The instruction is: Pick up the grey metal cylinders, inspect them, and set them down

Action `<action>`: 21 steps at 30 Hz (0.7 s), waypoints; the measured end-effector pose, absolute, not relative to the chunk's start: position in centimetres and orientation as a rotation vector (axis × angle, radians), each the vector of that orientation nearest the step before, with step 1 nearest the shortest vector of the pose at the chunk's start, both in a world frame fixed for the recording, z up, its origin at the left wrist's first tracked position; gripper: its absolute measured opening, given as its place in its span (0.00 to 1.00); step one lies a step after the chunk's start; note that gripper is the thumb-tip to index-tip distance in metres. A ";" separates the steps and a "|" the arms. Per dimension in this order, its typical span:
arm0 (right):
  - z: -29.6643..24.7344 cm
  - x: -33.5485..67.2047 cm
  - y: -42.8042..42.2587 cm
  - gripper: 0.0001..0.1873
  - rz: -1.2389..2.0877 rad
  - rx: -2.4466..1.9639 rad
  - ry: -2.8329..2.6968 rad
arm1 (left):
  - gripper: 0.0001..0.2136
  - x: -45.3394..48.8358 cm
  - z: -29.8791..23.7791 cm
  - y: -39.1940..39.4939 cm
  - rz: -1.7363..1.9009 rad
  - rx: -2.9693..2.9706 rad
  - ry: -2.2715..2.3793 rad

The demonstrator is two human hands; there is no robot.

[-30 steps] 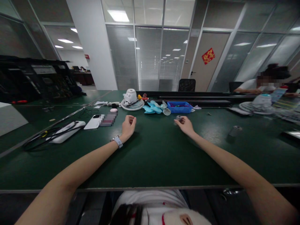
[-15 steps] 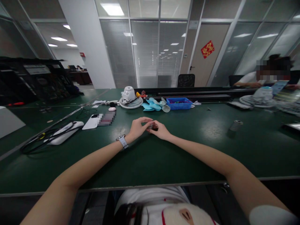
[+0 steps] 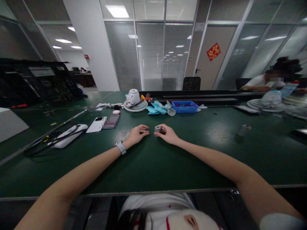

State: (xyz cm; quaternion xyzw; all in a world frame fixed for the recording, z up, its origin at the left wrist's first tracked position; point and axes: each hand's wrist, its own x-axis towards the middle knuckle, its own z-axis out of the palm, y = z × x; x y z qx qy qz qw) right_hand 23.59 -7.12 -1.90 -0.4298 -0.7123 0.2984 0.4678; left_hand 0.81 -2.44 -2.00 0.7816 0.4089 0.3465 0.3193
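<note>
On the tabletop (image 3: 153,169), small grey cylinder (image 3: 157,130) stands upright between the hands: right hand (image 3: 169,135) grip pinched round it, left hand (image 3: 137,134) flat, grip loose and empty, fingertips just beside it.

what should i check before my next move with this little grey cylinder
1. Right hand on the small grey cylinder, fingers closed on its side: ok.
2. Cylinder upright on the green table: ok.
3. Left hand free, flat on the table beside the cylinder, not touching it: ok.
4. Which end of the cylinder is up: cannot tell, too small.
5. Blue fan blades and blue tray well behind both hands: ok.
</note>
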 end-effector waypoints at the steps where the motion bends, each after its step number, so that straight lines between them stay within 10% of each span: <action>1: -1.9 24.7 -7.0 0.19 0.702 -1.067 -1.733 | 0.17 0.9 -1.9 -2.5 0.896 2.070 1.073; 12: -1.9 47.6 -6.4 0.24 -0.149 -1.944 -1.094 | 0.28 0.7 -1.2 -3.1 0.842 2.111 1.096; 21: -0.4 45.1 -8.3 0.36 -0.515 -2.013 -1.108 | 0.34 1.3 -0.6 -3.2 1.111 1.674 1.218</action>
